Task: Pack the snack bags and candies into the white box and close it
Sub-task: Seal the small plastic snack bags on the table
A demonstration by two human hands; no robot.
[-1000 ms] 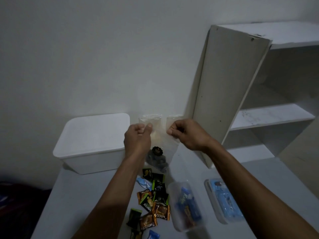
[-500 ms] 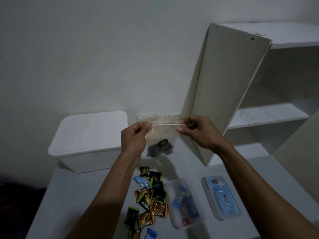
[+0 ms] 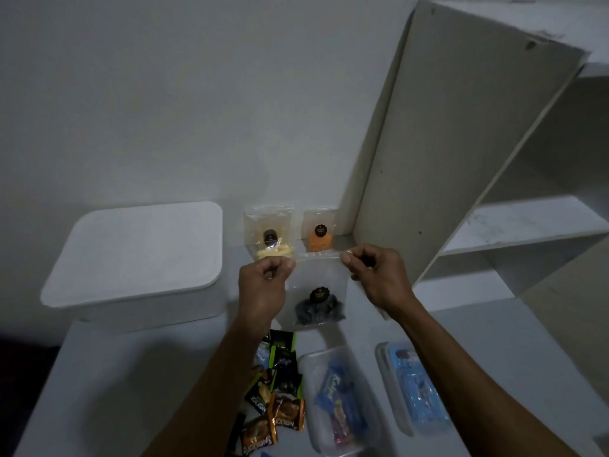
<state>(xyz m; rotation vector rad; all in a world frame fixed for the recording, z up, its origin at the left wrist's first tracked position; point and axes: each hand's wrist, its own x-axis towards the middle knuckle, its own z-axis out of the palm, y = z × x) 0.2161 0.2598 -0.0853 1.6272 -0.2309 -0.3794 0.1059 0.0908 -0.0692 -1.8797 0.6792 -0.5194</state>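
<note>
I hold a clear snack bag (image 3: pixel 316 291) with dark contents and a black round label in the air above the table. My left hand (image 3: pixel 263 285) pinches its top left corner and my right hand (image 3: pixel 379 275) pinches its top right corner. Two more clear bags lean against the wall behind it: one with pale yellow snacks (image 3: pixel 272 235) and one with orange snacks (image 3: pixel 319 230). The white box (image 3: pixel 131 258) stands at the left with its lid on. Several wrapped candies (image 3: pixel 280 384) lie on the table below my hands.
A clear tub (image 3: pixel 333 397) holding wrapped snacks sits right of the candies, and beside it lies a clear lid (image 3: pixel 412 387) with blue packets. A white shelf unit (image 3: pixel 478 159) rises at the right. The grey table (image 3: pixel 115 374) ends at a dark drop on the left.
The bag has come down lower in front of me, with my hands a little further apart along its top edge. The two bags against the wall now show behind it.
</note>
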